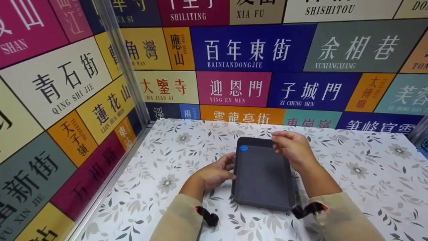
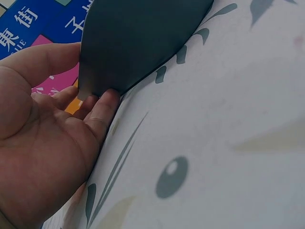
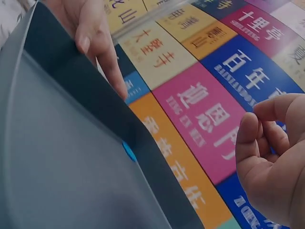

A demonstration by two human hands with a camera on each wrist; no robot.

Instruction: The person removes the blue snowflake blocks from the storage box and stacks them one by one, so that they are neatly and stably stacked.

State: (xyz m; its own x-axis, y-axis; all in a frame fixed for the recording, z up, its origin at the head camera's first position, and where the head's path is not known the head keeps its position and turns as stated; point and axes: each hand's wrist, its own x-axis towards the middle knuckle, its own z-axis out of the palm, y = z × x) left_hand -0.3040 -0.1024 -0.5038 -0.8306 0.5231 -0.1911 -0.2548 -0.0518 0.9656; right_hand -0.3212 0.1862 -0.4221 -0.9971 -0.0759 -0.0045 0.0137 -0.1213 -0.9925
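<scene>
A dark grey rectangular tray [image 1: 262, 180] with low walls stands on the patterned table, its long side pointing away from me. Inside its far left corner lies a small blue flower-shaped piece [image 1: 243, 148]. My left hand [image 1: 214, 174] holds the tray's left side, with thumb and fingers at the wall. Over the far right rim is my right hand [image 1: 296, 150], fingers curled. In the right wrist view, the thumb and index fingertips of that hand [image 3: 276, 157] meet, and nothing shows between them.
The tabletop [image 1: 167, 150] has a white cover with grey leaves and flowers. Behind it and on the left rise walls of coloured sign panels [image 1: 250, 48], joined by a metal corner post [image 1: 128, 67]. Black straps [image 1: 209, 217] hang at both cuffs.
</scene>
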